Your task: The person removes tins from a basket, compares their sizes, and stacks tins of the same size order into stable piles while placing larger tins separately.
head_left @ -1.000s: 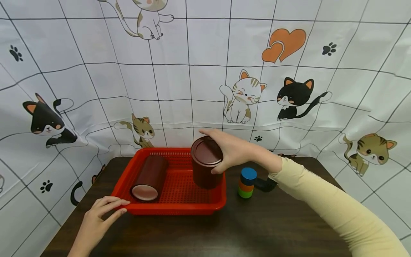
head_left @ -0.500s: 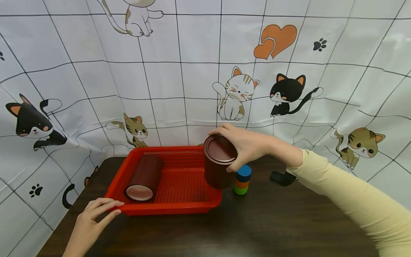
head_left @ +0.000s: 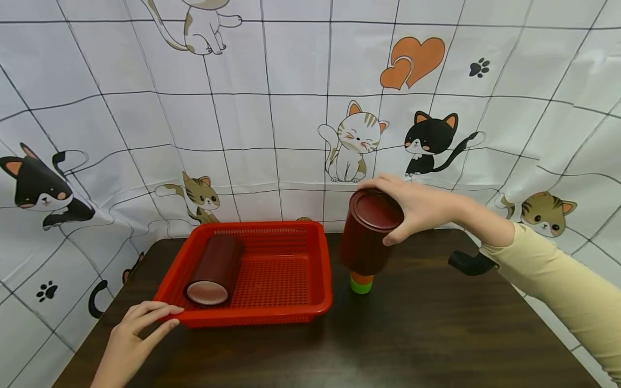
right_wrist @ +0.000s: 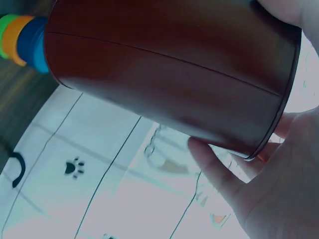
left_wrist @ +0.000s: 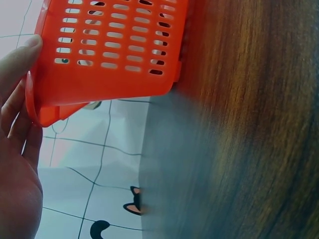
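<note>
The right hand (head_left: 422, 207) grips a dark red canister (head_left: 365, 250) by its upper end, thumb on the near side and fingers at the far side, spread as wide as the cylinder. The canister is held off the table, slightly tilted, over a small blue, orange and green stack (head_left: 361, 284); whether the two touch cannot be told. The left hand (head_left: 132, 340) lightly holds the near left corner of a red basket (head_left: 252, 317), thumb and fairly straight fingers to either side of the rim. In the basket, nearer the left hand, a second canister (head_left: 216, 264) lies on its side, its pale round end facing the person. The right arm, in a cream sleeve (head_left: 558, 280), reaches in from the right, a black object (head_left: 471, 263) below its wrist; the left forearm rises from the lower left. Everything stands on a dark brown table (head_left: 417, 334) with visible wood grain. Behind and to both sides hangs a white, creased sheet (head_left: 291, 64), printed with black grid lines, cartoon cats, paw prints and orange hearts
</note>
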A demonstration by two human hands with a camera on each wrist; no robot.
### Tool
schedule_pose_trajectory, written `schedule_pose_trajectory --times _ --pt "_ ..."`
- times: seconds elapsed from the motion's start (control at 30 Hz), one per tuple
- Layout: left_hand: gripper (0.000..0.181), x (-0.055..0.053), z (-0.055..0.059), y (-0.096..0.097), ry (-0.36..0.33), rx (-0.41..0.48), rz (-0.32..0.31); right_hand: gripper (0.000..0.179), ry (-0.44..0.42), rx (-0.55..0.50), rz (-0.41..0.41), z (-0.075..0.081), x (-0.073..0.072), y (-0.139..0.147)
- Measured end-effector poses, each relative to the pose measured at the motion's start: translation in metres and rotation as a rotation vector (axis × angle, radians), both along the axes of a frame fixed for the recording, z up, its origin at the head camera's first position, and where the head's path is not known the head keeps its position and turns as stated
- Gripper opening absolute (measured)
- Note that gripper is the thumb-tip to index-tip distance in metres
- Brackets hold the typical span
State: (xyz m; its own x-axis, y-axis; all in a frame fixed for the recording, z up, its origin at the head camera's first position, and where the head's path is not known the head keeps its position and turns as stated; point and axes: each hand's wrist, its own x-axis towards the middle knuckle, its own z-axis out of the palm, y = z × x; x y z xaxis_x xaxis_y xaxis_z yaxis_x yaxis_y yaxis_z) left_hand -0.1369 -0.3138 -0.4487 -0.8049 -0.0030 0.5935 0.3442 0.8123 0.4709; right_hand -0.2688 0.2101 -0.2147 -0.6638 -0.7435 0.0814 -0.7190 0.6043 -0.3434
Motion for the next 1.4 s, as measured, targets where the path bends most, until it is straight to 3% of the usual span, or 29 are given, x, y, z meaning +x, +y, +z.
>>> schedule_pose_trajectory --times 0.4,1.03,1.4 --pt "0.034 0.003 -0.003 0.000 -0.029 0.017 0.026 0.094 0.100 0.039 -0.083 -0.001 -0.003 0.039" --pt "0.030 0.003 0.001 0.002 -0.092 0.024 0.077 0.092 0.068 0.170 -0.150 -0.012 -0.012 0.065" --pt "0.030 0.000 0.000 0.004 -0.061 0.034 0.045 0.094 0.010 0.193 -0.154 -0.026 -0.019 0.077"
